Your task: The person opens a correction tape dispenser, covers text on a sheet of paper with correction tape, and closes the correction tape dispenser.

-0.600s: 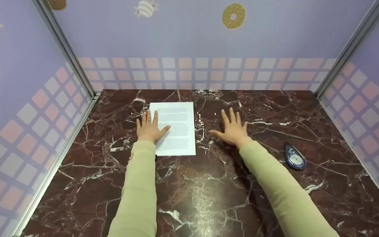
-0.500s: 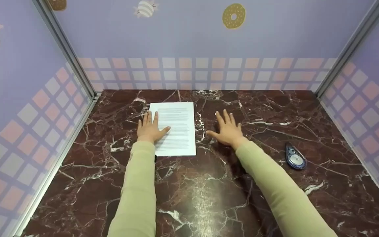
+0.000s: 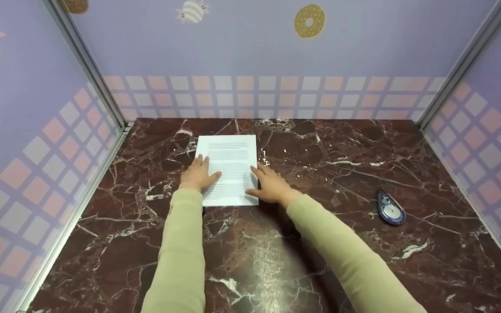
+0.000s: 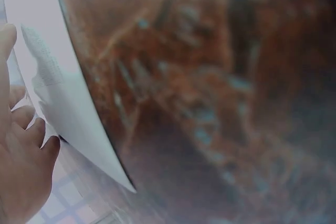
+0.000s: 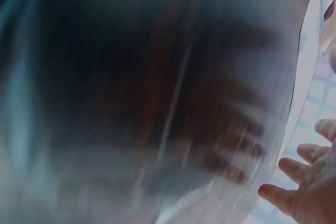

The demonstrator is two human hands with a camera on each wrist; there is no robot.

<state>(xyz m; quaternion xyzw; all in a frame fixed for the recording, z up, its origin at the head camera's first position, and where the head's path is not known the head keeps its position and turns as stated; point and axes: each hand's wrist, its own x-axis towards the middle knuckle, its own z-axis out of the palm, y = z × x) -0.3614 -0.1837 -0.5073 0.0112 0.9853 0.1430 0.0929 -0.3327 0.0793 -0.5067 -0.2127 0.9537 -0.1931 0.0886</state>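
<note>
A white sheet of printed paper (image 3: 232,150) lies on the dark red marbled table. Along its left side rests my left hand (image 3: 196,176), with fingers extended and the thumb over the text. My right hand (image 3: 272,186) is at the opposite edge, its thumb and index fingertip overlapping the paper. Whether the right hand presses down on it cannot be told. In the left wrist view the paper (image 4: 79,98) runs beside the left fingers (image 4: 37,132). The right wrist view is blurred, but spread right fingers (image 5: 294,170) show near the paper's edge (image 5: 302,66).
A blue teardrop-shaped correction tape (image 3: 390,209) lies on the table (image 3: 242,256) to the right. Purple panels with pink and white squares (image 3: 268,98) enclose the table at the back and both sides.
My right hand has moved left across the table to the paper's right edge. The left hand has slid slightly toward me. The paper has stayed in place.
</note>
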